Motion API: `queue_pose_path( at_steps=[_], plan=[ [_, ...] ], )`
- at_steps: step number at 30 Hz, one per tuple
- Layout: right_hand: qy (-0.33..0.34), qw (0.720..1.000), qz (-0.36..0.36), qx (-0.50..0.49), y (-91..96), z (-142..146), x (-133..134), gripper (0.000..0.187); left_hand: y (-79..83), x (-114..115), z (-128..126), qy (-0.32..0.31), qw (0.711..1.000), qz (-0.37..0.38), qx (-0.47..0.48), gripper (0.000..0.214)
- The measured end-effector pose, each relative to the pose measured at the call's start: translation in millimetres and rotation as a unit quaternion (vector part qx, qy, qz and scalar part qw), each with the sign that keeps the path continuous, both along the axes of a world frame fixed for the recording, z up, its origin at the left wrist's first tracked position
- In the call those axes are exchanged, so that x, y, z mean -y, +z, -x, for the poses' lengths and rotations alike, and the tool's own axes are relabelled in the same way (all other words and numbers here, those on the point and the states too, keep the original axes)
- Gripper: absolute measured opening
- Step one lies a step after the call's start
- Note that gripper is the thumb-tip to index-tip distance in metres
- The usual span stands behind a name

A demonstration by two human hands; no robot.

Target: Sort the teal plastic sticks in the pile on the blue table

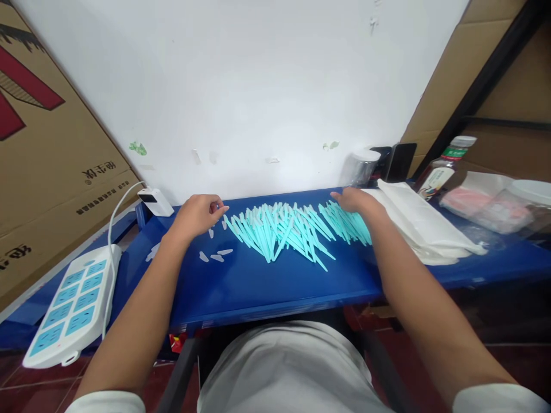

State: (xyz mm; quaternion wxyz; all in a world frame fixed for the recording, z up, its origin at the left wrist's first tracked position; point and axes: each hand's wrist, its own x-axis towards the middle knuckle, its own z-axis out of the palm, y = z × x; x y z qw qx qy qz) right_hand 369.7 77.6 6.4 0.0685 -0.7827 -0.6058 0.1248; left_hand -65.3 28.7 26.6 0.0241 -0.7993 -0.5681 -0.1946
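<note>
Dozens of slim, tapered, pale-ended turquoise sticks [275,229] lie in a crisscrossed heap on the glossy blue table [258,295]. Right of the heap, a smaller, more nearly parallel group of the same sticks [342,222] is partly hidden by the person's right hand [355,201]. At least 5 small, flat, translucent pieces [217,258] lie loose to the heap's left.

The work looks partway along: the smaller group seems set in order, while the heap and the loose pieces seem left to handle; which sticks are finished cannot be told.

The left hand [202,213] is just beside the heap's left end, thumb and index fingertips near each other; whether they pinch anything is unclear. The right hand's fingers bend over the smaller group, their grip likewise impossible to tell.
</note>
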Motion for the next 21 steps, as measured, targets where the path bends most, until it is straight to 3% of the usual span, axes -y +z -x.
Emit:
queue_pose_path(
  at_steps=[4, 7, 16, 21],
  plan=[
    [0.022, 0.989, 0.117, 0.083, 6.2, 8, 13, 0.09, -3.0, 2, -8, -0.03, 0.999, 0.021, 0.001, 0.033],
    [0.045, 0.98, 0.155, 0.118, 6.2, 11, 15, 0.1, -3.9, 3, -9, -0.042, 0.999, 0.022, 0.005, 0.035],
    [0.092, 0.978, 0.14, 0.121, -8.6, 16, 1, 0.062, -9.9, -2, -11, -0.062, 0.998, 0.021, 0.02, 0.035],
    [0.098, 0.979, 0.124, 0.125, -13.0, 13, -6, 0.061, -12.2, -3, -13, -0.076, 0.996, 0.019, 0.032, 0.034]
  ],
)
